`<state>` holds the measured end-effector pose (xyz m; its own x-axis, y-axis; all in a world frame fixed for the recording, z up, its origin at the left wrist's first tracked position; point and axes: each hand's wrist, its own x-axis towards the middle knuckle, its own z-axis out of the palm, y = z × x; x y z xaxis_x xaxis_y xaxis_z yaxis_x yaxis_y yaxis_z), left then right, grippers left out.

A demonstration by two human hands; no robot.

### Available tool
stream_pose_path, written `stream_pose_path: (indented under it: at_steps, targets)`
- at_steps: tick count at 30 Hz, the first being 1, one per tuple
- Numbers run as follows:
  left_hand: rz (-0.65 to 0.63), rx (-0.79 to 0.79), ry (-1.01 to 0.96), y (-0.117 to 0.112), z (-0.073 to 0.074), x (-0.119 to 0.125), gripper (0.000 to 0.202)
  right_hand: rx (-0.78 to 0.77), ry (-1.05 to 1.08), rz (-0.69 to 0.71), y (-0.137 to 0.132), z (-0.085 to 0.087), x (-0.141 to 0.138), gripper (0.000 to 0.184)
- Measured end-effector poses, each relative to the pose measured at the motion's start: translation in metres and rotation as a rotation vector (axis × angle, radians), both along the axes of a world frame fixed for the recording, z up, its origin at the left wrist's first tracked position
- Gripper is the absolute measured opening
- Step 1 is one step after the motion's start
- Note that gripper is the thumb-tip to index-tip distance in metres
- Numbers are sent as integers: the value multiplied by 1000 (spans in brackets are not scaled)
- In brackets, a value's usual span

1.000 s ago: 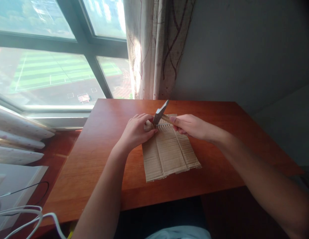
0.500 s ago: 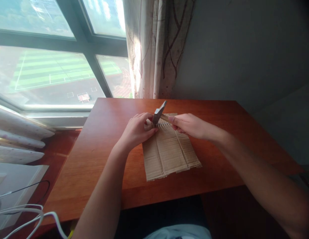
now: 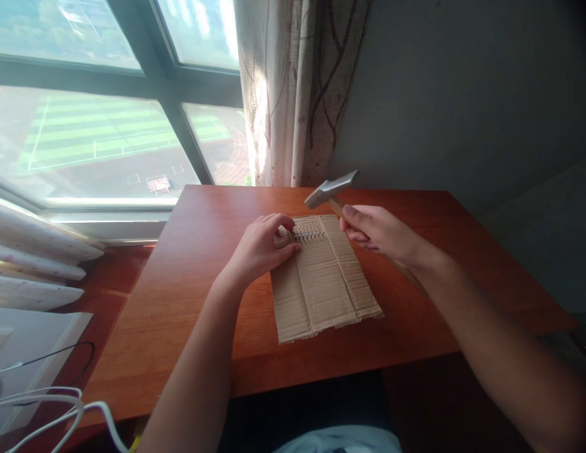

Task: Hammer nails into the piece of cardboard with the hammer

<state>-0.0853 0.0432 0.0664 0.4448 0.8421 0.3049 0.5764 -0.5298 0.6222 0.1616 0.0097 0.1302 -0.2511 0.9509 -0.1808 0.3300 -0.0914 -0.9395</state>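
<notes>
My right hand [image 3: 380, 233] is wrapped around the wooden handle of a hammer [image 3: 331, 189]. The metal head is lifted above the far part of a flat piece of corrugated cardboard [image 3: 321, 289]. On the cardboard's left far edge rests my left hand [image 3: 262, 245], with curled fingers and the thumb close to the index finger. Whatever sits between those fingertips is too small and hidden to name. Just right of them, several rows of small dark points and short slanted marks, like nails [image 3: 310, 231], show on the cardboard.
The cardboard lies on a reddish-brown wooden table [image 3: 189, 302]. A window [image 3: 118, 138] and a patterned curtain [image 3: 283, 94] stand behind it, with a grey wall [image 3: 453, 94] to the right. White cables [image 3: 75, 396] hang at the lower left.
The hammer has risen from beside my left fingertips, moving up and to the right with my right hand. My left hand and the cardboard stay almost still.
</notes>
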Motion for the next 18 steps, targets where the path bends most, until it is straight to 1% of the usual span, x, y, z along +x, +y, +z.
stream_pose_path:
  at_steps: [2,4,6,8,13,16,18]
  targets:
    - [3,-8,3,0,0,0,21,29,94,-88,-3,-2,9,41]
    - [6,-12,6,0,0,0,22,76,170,-145,-4,-8,20,33]
    - [7,-16,6,0,0,0,22,115,204,-177,-4,-19,32,31]
    - [5,-17,4,0,0,0,22,188,194,-264,-2,-35,45,30]
    - [3,-14,-5,0,0,0,20,323,-83,-542,8,-83,71,26]
    - [1,-13,-2,0,-1,0,21,359,-274,-592,14,-108,79,27]
    - [-1,-12,0,1,-1,-1,22,375,-367,-614,17,-121,82,28]
